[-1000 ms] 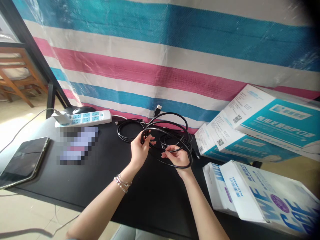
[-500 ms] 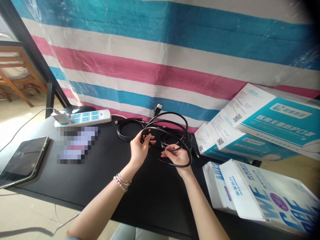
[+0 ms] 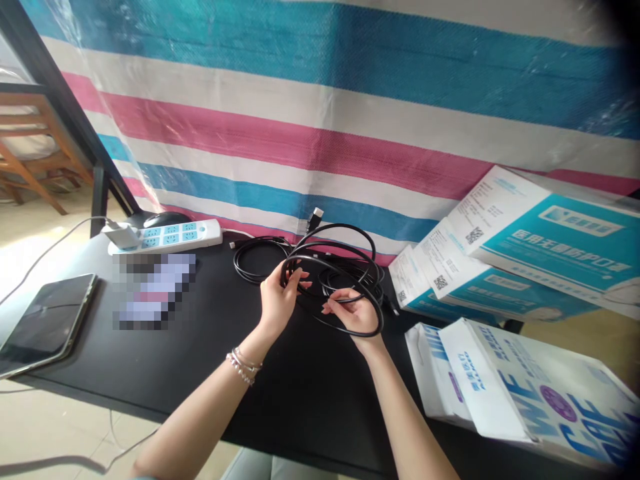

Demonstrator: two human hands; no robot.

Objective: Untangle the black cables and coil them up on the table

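My left hand (image 3: 281,293) is closed around several loops of a thick black cable (image 3: 345,248), thumb on top. On the right, the thumb and fingers of my right hand (image 3: 353,310) pinch a strand of the same cable, and one loop passes over the palm and round its outer side. A plug with a pale metal end (image 3: 315,218) sticks up above the loops. Behind my left hand a thinner coiled black cable (image 3: 253,259) lies on the black table (image 3: 295,380). More black coils (image 3: 383,297) lie behind my right hand, partly hidden by the held loops.
A white power strip (image 3: 180,232) with a plug in it lies at the back left, near a blurred-out object (image 3: 163,290) and a tablet (image 3: 47,323). Mask boxes (image 3: 540,233) are stacked on the right, with white boxes (image 3: 545,393) in front. A striped sheet (image 3: 320,147) hangs behind.
Almost nothing differs. Both hands keep their hold on the cable loops, with only a very slight shift of the view.
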